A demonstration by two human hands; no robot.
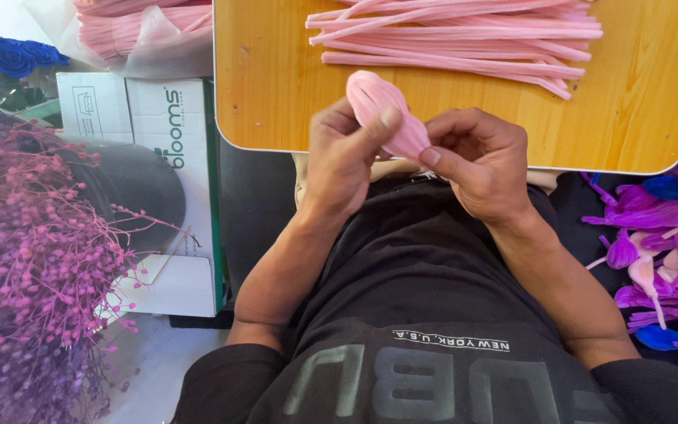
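**Two hands close on a pink petal shape at the table edge**

Head view: the left hand (343, 157) and the right hand (480, 161) meet just in front of the near edge of a wooden table (276, 94). Between them sits a pink petal-shaped piece (382, 110), fuzzy and ribbed, its rounded top rising over the tabletop and its narrow lower end pinched down between the hands. The left thumb lies across the piece's lower right side, with the other left fingers curled behind it and out of sight. The right hand is folded almost to a fist, its thumb tip pressing the base of the piece; what its curled fingers enclose cannot be made out. The very bottom of the piece is hidden by both thumbs.

Farther back on the table lies a loose bundle of pink fuzzy stems (464, 39), well apart from the hands and cut off by the top edge. At the top left, a clear bag of more pink stems (143, 31) is only partly in the picture. Below it stands a white cardboard box (174, 126), partly covered by dried purple sprigs (33, 259) that fill the left side. Blue roses (9, 55) peep in at the far left corner. On the right, a heap of purple, pink and blue petal shapes (668, 251) runs off the edge. The person's black shirt (417, 314) fills the lower middle, and the forearms hide the lap
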